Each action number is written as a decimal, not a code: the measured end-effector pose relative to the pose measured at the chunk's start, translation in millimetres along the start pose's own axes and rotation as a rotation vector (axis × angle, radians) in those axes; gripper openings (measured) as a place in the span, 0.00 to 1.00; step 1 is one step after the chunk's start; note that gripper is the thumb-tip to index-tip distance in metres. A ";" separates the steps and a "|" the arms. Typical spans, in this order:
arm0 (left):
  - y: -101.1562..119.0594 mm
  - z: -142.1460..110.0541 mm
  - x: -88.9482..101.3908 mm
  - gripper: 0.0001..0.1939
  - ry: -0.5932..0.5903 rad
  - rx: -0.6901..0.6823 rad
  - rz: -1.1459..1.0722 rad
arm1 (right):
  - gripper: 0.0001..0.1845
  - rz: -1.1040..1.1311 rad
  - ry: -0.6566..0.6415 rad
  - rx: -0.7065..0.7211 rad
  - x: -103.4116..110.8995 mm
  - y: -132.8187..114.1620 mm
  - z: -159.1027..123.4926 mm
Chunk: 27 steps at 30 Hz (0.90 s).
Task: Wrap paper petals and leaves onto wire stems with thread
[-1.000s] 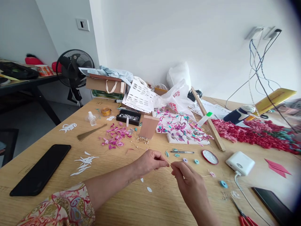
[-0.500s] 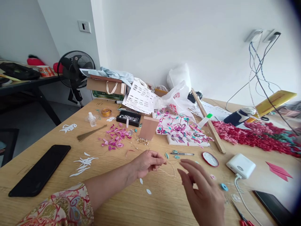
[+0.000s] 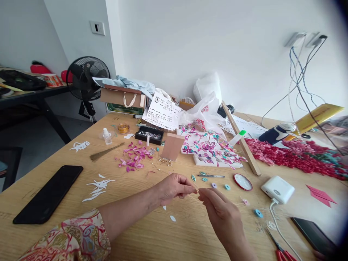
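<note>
My left hand [image 3: 178, 189] is closed in a pinch, its fingertips on a thin pale-gold thread [image 3: 196, 187] that could also be fine wire. Right beside it, my right hand [image 3: 221, 210] pinches the same strand, the fingertips of both hands almost meeting above the wooden table [image 3: 152, 237]. Just beyond them lie teal-edged leaf shapes [image 3: 193, 178] and a pen [image 3: 211, 176]. Two small white petal shapes [image 3: 173, 218] rest on the wood under my left wrist. Small thread bobbins [image 3: 227, 186] sit to the right.
Pink petals [image 3: 136, 156] and white strips [image 3: 99, 186] lie left, near a black phone-shaped slab [image 3: 49, 194]. A wooden block [image 3: 172, 145] stands behind my hands. On the right are a round dish [image 3: 243, 182], a white charger [image 3: 277, 188], red-handled scissors [image 3: 281, 253] and another dark phone [image 3: 312, 233].
Half a second ago my right hand was apart from the left, fingers spread, with loose strands showing between them. It has come back left, and its fingertips are closed on the thread again.
</note>
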<state>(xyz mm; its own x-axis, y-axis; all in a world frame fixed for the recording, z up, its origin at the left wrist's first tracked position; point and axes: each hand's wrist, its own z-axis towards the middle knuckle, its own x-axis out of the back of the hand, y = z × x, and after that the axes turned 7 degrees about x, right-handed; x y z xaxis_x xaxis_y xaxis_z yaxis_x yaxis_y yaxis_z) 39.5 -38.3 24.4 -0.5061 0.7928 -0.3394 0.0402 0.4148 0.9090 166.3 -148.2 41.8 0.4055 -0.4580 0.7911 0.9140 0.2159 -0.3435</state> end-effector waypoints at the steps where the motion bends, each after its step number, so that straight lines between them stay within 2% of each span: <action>1: 0.7 -1.4 -1.2 0.08 0.062 -0.088 0.127 | 0.11 0.073 0.008 -0.114 -1.2 -1.3 0.5; 4: 0.9 -6.2 -3.5 0.10 0.189 -0.414 0.621 | 0.11 0.338 0.034 -0.452 -9.4 -0.3 2.1; 6: -1.3 -7.5 -3.4 0.13 0.183 -0.568 0.882 | 0.13 0.518 0.047 -0.590 -14.9 3.1 3.2; 7: -2.9 -7.0 -2.9 0.15 0.175 -0.600 0.947 | 0.14 0.575 0.052 -0.629 -16.2 4.7 3.8; 9: -5.6 -4.0 -1.5 0.14 0.210 -0.588 0.924 | 0.14 0.569 0.055 -0.653 -14.3 6.5 4.6; 11: -6.6 0.3 0.2 0.10 0.259 -0.461 0.724 | 0.12 0.372 0.071 -0.588 -6.7 5.3 4.4; 13: -5.6 3.7 1.7 0.08 0.248 -0.234 0.415 | 0.10 0.101 0.145 -0.403 2.6 1.6 2.9; 16: -2.3 4.5 3.3 0.10 0.098 0.059 -0.013 | 0.09 -0.145 0.204 -0.017 9.3 -3.0 -1.0; 19: 0.7 2.0 3.8 0.13 -0.019 0.152 -0.209 | 0.11 -0.263 0.089 0.226 3.5 0.4 -4.9; 22: 1.5 0.1 3.9 0.13 -0.063 0.189 -0.243 | 0.12 -0.325 0.011 0.272 -4.5 8.6 -7.2; 27: -1.6 1.2 4.2 0.11 -0.082 0.165 -0.169 | 0.14 -0.240 -0.023 0.216 -4.4 8.1 -4.5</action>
<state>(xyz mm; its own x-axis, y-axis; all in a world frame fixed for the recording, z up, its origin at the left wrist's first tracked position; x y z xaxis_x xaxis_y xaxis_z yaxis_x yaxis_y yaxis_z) 38.3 -35.1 21.2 -0.4459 0.7371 -0.5077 0.1043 0.6062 0.7885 172.0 -148.4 33.2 0.1765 -0.4992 0.8483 0.9585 0.2831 -0.0328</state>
